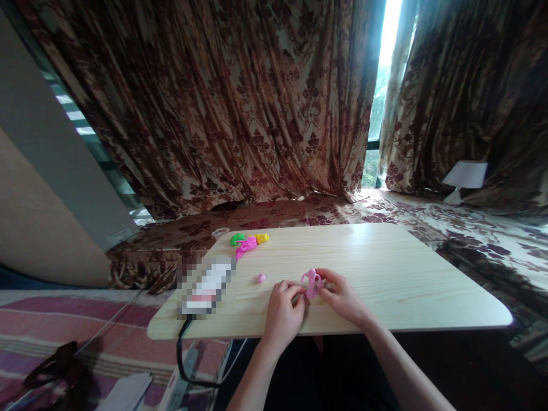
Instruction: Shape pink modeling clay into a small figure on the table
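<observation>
Near the front edge of the light wooden table, my left hand [286, 313] and my right hand [340, 292] are both closed, one on each side of a small pink looped piece [312, 283]. The piece looks soft like modelling clay, with a rounded top and curved loops at its sides; its exact kind is unclear. My left fingertips pinch its lower left, while my right fingers grip its right side. A pink ball [261, 278] lies on the table just beyond my left hand.
Green [237, 239], yellow [261, 238] and bright pink lumps [246, 246] lie together at the table's [411, 285] far left. A blurred-out device [208, 285] with a black cable [180, 354] occupies the left edge. Behind are curtains [257, 103] and a white lamp [466, 174].
</observation>
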A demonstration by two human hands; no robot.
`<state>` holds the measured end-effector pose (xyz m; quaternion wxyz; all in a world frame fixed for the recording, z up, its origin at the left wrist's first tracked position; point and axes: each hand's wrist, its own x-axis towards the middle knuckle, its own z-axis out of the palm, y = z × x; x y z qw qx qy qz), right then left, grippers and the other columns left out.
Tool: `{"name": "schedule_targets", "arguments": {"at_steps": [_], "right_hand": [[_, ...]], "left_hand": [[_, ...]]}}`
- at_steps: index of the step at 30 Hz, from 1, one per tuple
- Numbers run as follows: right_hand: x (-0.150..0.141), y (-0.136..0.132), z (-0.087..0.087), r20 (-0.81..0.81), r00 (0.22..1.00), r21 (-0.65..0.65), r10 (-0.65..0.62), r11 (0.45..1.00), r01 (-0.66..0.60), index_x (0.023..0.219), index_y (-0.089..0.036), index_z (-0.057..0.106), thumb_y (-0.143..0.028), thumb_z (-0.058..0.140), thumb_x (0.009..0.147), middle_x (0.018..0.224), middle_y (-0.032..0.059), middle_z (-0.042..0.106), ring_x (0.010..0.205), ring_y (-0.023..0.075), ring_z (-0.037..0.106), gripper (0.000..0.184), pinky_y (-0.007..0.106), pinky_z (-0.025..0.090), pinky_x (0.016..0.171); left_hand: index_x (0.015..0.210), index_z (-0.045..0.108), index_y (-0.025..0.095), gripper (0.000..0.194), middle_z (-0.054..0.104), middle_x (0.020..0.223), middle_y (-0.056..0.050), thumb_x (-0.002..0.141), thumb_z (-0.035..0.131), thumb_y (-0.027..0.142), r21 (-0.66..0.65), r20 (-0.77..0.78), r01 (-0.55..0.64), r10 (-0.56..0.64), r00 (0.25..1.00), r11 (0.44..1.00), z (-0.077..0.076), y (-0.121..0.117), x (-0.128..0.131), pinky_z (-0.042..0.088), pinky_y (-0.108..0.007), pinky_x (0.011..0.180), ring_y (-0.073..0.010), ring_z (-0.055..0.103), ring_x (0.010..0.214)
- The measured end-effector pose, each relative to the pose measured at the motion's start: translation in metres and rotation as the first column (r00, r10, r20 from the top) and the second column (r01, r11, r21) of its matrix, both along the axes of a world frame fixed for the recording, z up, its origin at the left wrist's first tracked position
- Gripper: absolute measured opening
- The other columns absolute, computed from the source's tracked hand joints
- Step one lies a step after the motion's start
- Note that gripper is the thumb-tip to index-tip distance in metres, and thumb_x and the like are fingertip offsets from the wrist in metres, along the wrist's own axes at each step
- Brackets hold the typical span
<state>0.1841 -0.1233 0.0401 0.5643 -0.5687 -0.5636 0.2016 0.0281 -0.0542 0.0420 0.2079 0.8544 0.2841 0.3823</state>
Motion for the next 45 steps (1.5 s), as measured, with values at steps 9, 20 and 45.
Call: {"name": "schedule_targets", "arguments": {"at_steps": [9,20,45], "right_hand": [[-0.001,0.003,0.000,0.131,0.991,-0.002,-0.039,0.999,0.040,0.095,-0.019,0.067,-0.013,0.059,0.075,0.081,0.0014,0.065,0.076,0.0172,0.058,0.022,0.027,0.045,0.072],[-0.001,0.003,0.003,0.054,0.999,0.015,-0.006,1.000,0.005,0.091,-0.017,0.066,-0.022,0.058,0.079,0.078,0.0001,0.064,0.072,0.0152,0.058,0.015,0.023,0.046,0.065],[-0.001,0.000,0.007,-0.021,0.996,0.164,-0.089,0.982,0.091,0.086,-0.018,0.063,-0.027,0.058,0.083,0.077,0.0017,0.065,0.073,0.0171,0.058,0.011,0.029,0.048,0.071]], "left_hand": [[0.085,0.067,0.022,0.015,0.062,0.085,-0.005,0.076,0.056,0.016,-0.004,-0.015,-0.014,0.014,1.000,1.000,0.000,0.001,0.005,0.041,-0.036,0.083,-0.0218,0.056,0.087],[0.079,0.069,0.022,0.011,0.063,0.083,-0.005,0.071,0.063,0.018,-0.128,0.064,0.011,-0.002,0.998,0.992,0.003,-0.001,0.008,0.041,-0.039,0.083,-0.0231,0.057,0.087],[0.094,0.062,0.014,0.028,0.071,0.079,-0.006,0.072,0.066,0.031,-0.631,0.456,0.236,0.107,0.883,0.739,0.006,0.004,0.017,0.049,-0.028,0.073,-0.0177,0.066,0.076]]}}
